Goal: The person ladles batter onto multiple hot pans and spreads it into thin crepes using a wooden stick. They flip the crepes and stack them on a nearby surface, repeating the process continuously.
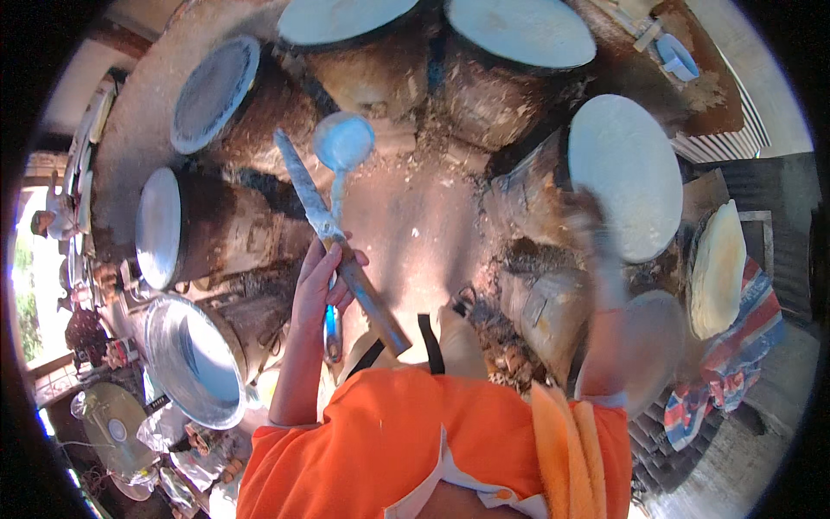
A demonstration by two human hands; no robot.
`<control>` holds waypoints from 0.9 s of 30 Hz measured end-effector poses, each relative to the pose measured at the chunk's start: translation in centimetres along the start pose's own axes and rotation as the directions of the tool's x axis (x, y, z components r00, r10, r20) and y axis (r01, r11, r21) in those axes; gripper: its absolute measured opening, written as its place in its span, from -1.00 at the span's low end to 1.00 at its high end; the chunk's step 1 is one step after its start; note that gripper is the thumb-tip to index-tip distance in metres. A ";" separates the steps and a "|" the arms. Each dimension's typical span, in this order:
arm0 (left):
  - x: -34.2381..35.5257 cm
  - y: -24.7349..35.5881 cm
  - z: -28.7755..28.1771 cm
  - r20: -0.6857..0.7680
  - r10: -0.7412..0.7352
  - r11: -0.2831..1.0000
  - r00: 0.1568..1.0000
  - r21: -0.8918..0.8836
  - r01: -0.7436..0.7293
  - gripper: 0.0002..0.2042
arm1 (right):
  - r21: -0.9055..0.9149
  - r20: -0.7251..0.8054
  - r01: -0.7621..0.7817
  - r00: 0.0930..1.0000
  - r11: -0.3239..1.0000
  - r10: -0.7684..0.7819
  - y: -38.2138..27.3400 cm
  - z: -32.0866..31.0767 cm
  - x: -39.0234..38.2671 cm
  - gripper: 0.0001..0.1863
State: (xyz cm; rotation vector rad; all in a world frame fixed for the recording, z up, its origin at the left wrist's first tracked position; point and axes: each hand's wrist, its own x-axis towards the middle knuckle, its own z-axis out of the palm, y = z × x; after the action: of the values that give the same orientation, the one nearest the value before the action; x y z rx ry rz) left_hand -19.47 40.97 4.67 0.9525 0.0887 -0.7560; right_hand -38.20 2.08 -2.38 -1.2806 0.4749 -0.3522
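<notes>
My left hand (322,275) is closed around two tools held crosswise. One is a metal ladle (344,141) with a round, whitish-coated bowl pointing up and away from me. The other is a long flat-bladed spatula (298,177) with a thick wooden handle, coated pale along its blade. Over at the right, my right hand (588,214) is smeared by motion at the near-left edge of a round white-topped griddle (629,177). Its fingers and anything in them cannot be made out. That griddle rests on a rough clay stove (532,195).
More round griddles on clay stoves ring me, including a pale one (523,30) at the back and a darker one (216,93) back left. A wide metal basin (194,359) stands left. Stacked flatbreads (719,268) lie on a striped cloth (735,355) at right.
</notes>
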 end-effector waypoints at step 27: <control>-38.7 6.6 -38.1 -0.924 0.277 0.760 0.264 0.043 -0.648 -0.81 | -0.851 0.448 -0.472 -0.422 0.231 0.788 20.6 74.3 -16.2 -0.84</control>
State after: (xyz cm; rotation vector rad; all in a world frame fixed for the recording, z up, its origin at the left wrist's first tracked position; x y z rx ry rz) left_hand -34.73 93.40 1.50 0.8650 0.8461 0.4573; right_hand -13.39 76.86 -4.26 -0.8820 0.1056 1.7843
